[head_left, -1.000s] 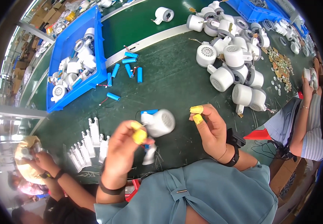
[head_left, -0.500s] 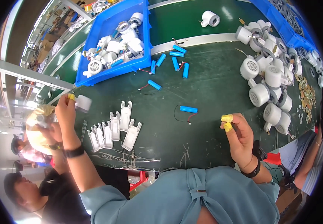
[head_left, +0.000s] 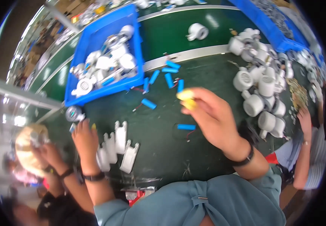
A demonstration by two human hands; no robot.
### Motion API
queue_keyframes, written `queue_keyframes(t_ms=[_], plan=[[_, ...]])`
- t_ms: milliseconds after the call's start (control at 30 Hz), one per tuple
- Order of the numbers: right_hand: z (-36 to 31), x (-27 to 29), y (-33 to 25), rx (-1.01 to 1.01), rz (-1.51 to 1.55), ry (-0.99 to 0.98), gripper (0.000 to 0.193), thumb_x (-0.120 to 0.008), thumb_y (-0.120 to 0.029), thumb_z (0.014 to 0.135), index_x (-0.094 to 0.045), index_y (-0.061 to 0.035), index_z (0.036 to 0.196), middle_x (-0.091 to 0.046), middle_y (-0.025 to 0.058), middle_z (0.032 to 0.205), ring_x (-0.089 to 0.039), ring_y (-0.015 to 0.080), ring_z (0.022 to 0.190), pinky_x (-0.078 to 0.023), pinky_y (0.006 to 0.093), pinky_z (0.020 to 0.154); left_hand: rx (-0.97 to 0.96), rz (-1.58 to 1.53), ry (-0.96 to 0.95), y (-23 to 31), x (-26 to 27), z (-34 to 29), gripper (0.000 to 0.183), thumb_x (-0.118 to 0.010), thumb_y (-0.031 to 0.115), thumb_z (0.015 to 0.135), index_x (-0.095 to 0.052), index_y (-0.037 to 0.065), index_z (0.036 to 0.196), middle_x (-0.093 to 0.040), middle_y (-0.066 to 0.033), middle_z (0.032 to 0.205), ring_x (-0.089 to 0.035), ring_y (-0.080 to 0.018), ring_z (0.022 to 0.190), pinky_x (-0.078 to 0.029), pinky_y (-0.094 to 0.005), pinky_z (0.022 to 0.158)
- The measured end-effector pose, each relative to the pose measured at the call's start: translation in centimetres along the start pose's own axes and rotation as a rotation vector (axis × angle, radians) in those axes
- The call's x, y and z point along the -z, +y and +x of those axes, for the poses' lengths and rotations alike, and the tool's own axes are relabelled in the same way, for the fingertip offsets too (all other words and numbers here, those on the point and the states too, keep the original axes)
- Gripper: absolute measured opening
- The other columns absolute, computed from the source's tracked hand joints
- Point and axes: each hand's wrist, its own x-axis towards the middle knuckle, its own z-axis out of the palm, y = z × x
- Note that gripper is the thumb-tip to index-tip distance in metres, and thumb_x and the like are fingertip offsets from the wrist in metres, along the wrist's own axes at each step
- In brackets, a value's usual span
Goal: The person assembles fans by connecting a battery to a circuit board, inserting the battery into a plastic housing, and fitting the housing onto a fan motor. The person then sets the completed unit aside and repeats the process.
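My left hand (head_left: 85, 140) reaches over the left of the bench, its fingertips beside a round white housing (head_left: 74, 113) with a grey rim. Motion blur hides whether those fingers grip it. My right hand (head_left: 212, 122) is raised over the middle, thumb and forefinger pinched together; yellow tape wraps both tips. What the pinch holds, if anything, cannot be made out. Below it lies a blue cylindrical battery cell (head_left: 186, 127) with thin leads. Several white plastic brackets (head_left: 129, 158) lie just right of my left hand, which hides some of them.
A blue bin (head_left: 138, 41) of white housings stands at the back left. Loose blue cells (head_left: 148, 104) lie in front of it. Many housings (head_left: 254, 105) are piled at the right, with small brass-coloured parts (head_left: 298, 94) beyond. Co-workers' hands (head_left: 49, 152), (head_left: 304, 120) are at both sides.
The view has shifted. My right hand has moved left and forward, near the cells. My left hand has turned and moved right, away from the bin's corner; the housing beside it now shows its round face.
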Motion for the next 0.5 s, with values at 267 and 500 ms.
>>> queue_keyframes(t_ms=[267,500], plan=[[17.8,6.0,8.4,0.04,-0.865,0.625,0.044,-0.068,-0.019,0.084,-0.057,-0.0034,0.124,-0.071,0.0142,0.089,-0.068,0.0338,0.086,-0.052,0.0417,0.077,-0.17,-0.64,-0.237,7.5,7.8,-2.8,0.04,-0.062,0.0,0.077,-0.061,0.0,0.117,-0.063,-0.019,0.12,-0.056,-0.04,0.111,-0.044,-0.0467,0.097],[22.8,8.9,10.8,0.123,-1.144,0.288,0.033,-0.061,-0.016,0.087,-0.063,-0.0093,0.119,-0.07,0.0188,0.082,-0.067,0.0387,0.079,-0.053,0.0478,0.074,-0.195,-0.822,-0.358,10.4,7.9,-4.6,0.036,-0.068,0.003,0.074,-0.064,0.0,0.11,-0.065,-0.0158,0.113,-0.06,-0.0374,0.101,-0.045,-0.0475,0.096]])
